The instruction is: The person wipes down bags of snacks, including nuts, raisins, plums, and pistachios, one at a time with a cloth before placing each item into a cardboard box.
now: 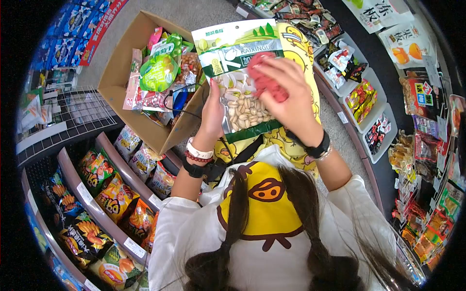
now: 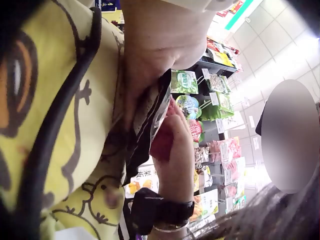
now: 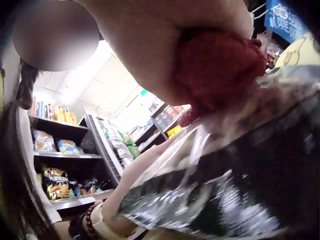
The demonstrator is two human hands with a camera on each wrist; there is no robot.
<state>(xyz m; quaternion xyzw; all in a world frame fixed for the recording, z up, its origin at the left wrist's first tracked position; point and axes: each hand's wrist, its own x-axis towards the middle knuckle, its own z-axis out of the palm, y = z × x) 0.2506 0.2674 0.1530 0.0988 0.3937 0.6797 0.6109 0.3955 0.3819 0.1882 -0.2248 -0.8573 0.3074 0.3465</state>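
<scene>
A bag of pistachios, with a green and white top and a clear window, faces up in front of the person's chest in the head view. The left hand grips it along its left edge, thumb on the front. A crumpled red cloth is bunched under the fingers of the right hand, which holds it against the bag's upper right front. In the right wrist view the cloth lies between the palm and the shiny bag. The left wrist view shows the bag edge-on, the left fingers partly hidden behind it.
An open cardboard box filled with snack packets stands beyond the left forearm. Shelves of chip bags run along the left. On the right are white bins of small packets and hanging snack bags. Yellow printed fabric lies behind the bag.
</scene>
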